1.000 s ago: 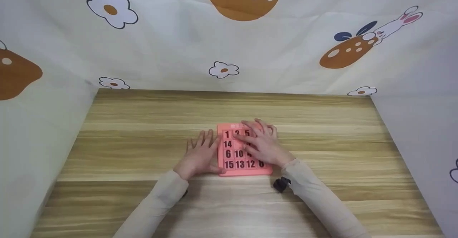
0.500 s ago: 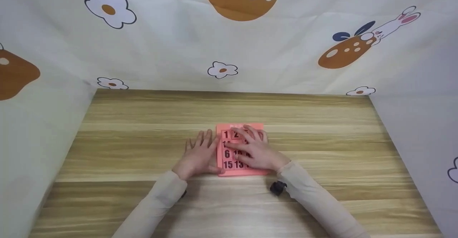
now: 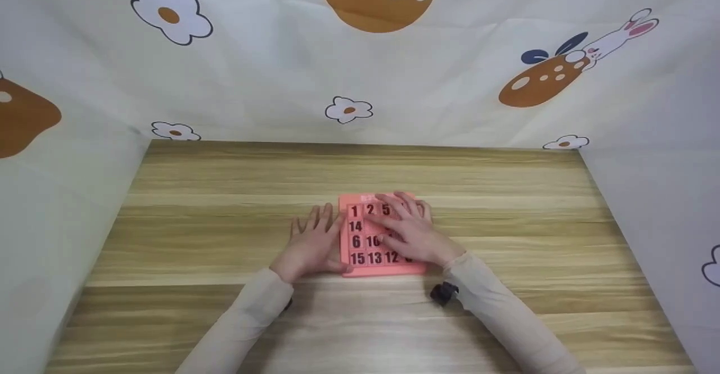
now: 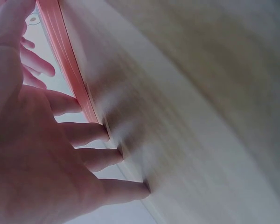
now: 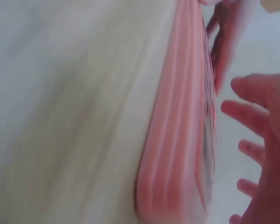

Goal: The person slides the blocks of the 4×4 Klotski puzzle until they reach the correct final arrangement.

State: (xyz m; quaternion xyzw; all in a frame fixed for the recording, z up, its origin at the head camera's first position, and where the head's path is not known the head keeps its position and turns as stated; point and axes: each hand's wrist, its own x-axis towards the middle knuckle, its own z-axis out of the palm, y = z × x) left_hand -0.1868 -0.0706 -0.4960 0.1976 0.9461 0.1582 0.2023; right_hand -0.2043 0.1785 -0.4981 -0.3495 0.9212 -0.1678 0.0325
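Observation:
A pink number slide puzzle (image 3: 356,242) lies flat on the table, its tiles printed with black numerals. 1, 2 and 5 show in the top row, 14 begins the second, and 15, 13, 12 run along the bottom. Beside the 14 is a bare pink spot. My left hand (image 3: 310,246) rests along the puzzle's left edge, fingers spread and thumb at the near left corner. In the left wrist view its straight fingertips meet the tabletop by the pink side (image 4: 67,56). My right hand (image 3: 417,232) hovers over the right half, hiding several tiles; the right wrist view shows its fingers (image 5: 252,116) apart from the tiles.
The wood-grain table (image 3: 236,177) is enclosed by a pale cloth backdrop (image 3: 253,70) at the back and sides, printed with flowers and carrots. A black wrist strap piece (image 3: 444,293) hangs under the right sleeve (image 3: 500,312).
My right hand shifted left and nearer over the puzzle, then back right and away, uncovering the 14 and 12 again. The left hand stays at the left edge.

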